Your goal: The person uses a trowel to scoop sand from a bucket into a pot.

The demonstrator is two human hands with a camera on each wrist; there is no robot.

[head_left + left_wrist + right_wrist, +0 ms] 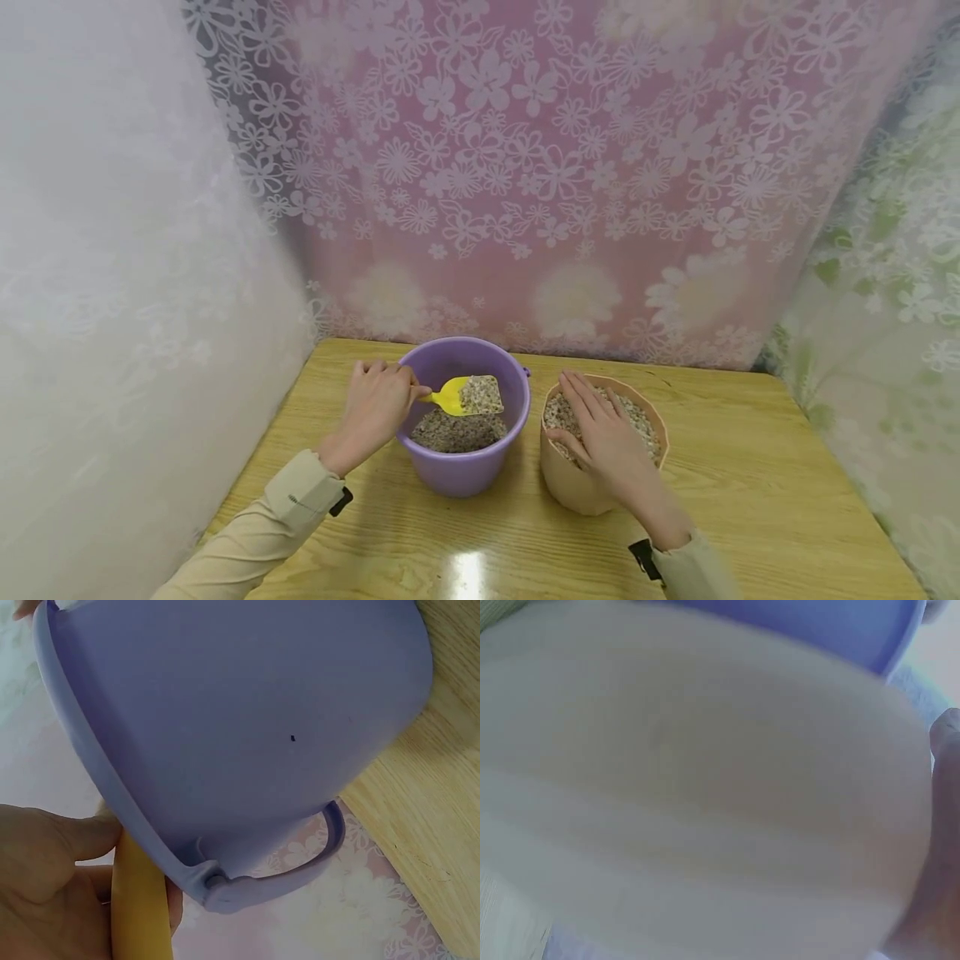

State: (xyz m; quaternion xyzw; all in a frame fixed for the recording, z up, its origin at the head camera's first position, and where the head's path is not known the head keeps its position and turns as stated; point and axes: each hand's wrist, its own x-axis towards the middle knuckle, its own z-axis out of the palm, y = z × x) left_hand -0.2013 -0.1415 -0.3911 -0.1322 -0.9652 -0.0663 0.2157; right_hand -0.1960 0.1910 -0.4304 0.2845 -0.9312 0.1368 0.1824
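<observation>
My left hand (381,402) grips the handle of a small yellow shovel (450,395) whose blade carries a heap of gravelly grains. The shovel is over the mouth of a purple bucket (457,477), with more of the grains (459,432) in its bottom. In the left wrist view the yellow handle (141,907) sits between thumb and fingers beside the bucket rim. My right hand (611,442) lies with fairly straight fingers on the grains filling a beige pot (573,492). The pot's wall fills most of the right wrist view, and only part of that hand shows there.
Both containers stand side by side on a wooden table (750,483). A pink floral curtain (525,183) hangs behind the table, with pale sheets on the left and right. The bucket's carrying handle (292,881) hangs at its side.
</observation>
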